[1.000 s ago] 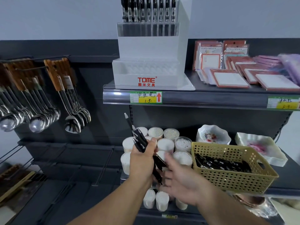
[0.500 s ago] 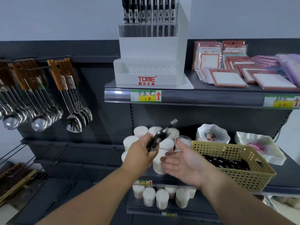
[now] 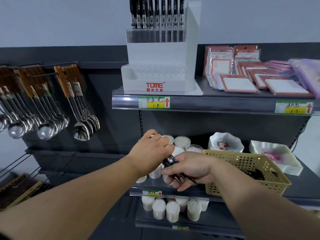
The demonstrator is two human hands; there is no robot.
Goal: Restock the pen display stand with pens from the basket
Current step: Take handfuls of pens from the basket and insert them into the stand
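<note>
Since a moment ago the bundle of pens (image 3: 170,160) has changed sides. Your right grip (image 3: 188,168), which was spread flat and waiting, now curls round the dark barrels, and both grips have dropped lower in front of the shelf. Your left grip (image 3: 150,148) sits just above and left of it, knuckles up, fingers bent over the bundle's upper end; I cannot tell whether it holds that end or only rests there. Pen tips poke out below your right grip.

You look to be squaring up a handful before loading. The pen display stand (image 3: 159,54) sits on the shelf well above both grips, its top row filled and its lower tray (image 3: 154,75) seemingly bare — likely where these go. The basket (image 3: 251,163) lies just right of your right grip, with more pens dark in its bottom. Next, you need to raise the bundle to the tray and feed pens into its holes one at a time.
</note>
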